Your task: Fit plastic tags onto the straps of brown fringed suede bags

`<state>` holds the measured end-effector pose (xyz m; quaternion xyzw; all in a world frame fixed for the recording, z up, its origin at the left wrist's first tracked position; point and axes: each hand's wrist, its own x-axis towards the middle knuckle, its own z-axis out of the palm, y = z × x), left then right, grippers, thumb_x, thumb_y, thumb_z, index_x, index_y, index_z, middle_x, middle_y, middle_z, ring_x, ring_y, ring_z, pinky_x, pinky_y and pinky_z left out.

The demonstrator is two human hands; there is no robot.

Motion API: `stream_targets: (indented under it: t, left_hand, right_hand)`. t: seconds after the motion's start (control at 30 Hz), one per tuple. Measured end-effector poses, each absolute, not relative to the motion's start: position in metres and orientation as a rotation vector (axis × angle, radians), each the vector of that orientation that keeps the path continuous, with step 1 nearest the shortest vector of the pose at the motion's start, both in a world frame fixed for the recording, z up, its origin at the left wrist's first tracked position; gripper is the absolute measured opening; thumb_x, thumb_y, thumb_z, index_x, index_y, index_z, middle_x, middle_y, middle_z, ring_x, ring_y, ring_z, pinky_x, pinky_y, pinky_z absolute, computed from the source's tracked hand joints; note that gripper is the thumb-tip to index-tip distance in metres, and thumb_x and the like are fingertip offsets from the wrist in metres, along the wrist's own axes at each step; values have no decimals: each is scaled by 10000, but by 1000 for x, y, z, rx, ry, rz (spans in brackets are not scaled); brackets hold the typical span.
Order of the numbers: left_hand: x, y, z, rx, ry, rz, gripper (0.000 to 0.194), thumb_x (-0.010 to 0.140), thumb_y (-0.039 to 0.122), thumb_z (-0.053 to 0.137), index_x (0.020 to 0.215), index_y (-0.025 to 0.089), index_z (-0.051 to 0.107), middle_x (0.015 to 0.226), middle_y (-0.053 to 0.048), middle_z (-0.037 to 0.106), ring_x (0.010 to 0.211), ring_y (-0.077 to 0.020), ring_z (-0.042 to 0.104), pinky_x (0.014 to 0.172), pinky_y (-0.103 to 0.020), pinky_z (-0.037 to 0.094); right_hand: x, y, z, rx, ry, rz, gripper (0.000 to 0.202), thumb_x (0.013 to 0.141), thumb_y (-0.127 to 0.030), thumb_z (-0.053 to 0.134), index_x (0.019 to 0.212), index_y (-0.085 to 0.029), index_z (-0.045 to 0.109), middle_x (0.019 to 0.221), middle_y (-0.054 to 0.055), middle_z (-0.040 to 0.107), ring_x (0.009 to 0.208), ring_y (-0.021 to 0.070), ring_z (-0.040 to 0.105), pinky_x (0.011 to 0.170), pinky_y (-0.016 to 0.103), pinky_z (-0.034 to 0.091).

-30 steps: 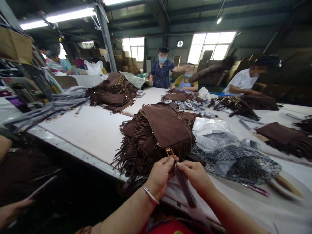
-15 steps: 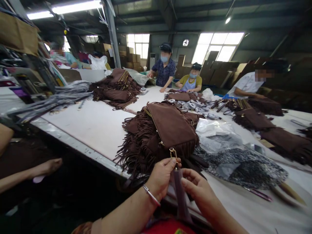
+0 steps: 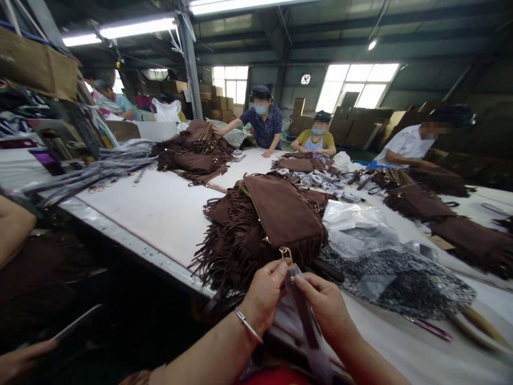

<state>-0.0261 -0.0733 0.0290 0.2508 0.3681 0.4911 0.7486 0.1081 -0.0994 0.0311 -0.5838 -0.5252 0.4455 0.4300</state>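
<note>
A brown strap (image 3: 305, 315) in what looks like a clear wrapping hangs from my two hands toward my lap. My left hand (image 3: 267, 286) pinches its upper end beside a gold metal clasp (image 3: 285, 252). My right hand (image 3: 320, 299) grips the strap just below, thumb near a small gold stud. Just beyond my fingers lies a brown fringed bag (image 3: 282, 208) with a gold zip, on top of more fringed brown bags (image 3: 228, 240). The clasp overlaps the bag's lower corner in view; whether it is hooked to the bag I cannot tell.
A white table (image 3: 140, 208) stretches ahead. To the right lie clear plastic bags (image 3: 356, 222), a black-and-white speckled cloth (image 3: 425, 278) and a pink-handled tool (image 3: 430, 327). Wrapped straps (image 3: 124, 160) and bag piles (image 3: 196, 155) sit farther back. Several people work around; a hand (image 3: 28, 355) holds a blade-like thing at lower left.
My right hand has moved up and closed on the strap near its top. Across the table, a person has reached an arm to the far bag pile.
</note>
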Motion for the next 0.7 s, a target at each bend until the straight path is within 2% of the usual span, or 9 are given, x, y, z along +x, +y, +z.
stream_targets:
  t: [0.17,0.43,0.57,0.7]
  left_hand:
    - [-28,-65,35,583,933,1247,340,724,408,730,879,112,669,869,-101,691,743,-179,637,681,-301,517]
    - [-22,-52,29,654,999,1263,342,642,430,783,723,117,675,696,-43,640,652,-149,588,647,-287,501]
    - [-27,-57,33,628,975,1265,356,670,455,762,784,130,671,787,-70,670,722,-172,618,684,-305,509]
    - [-29,-69,31,601,942,1182,401,713,499,718,916,158,664,890,-85,682,733,-170,630,696,-311,500]
  right_hand:
    - [107,-99,26,-1457,-1298,1132,407,782,-540,610,823,-162,756,779,56,706,774,232,596,700,291,445]
    - [110,-86,32,-1455,-1361,1004,398,808,-529,589,853,-171,760,811,64,723,802,237,621,738,295,461]
    - [106,-72,38,-1449,-1362,947,413,791,-541,602,844,-162,757,786,70,727,773,239,633,693,293,476]
    - [101,-60,37,-1431,-1286,1003,448,785,-569,593,834,-149,742,711,57,709,657,216,621,582,282,469]
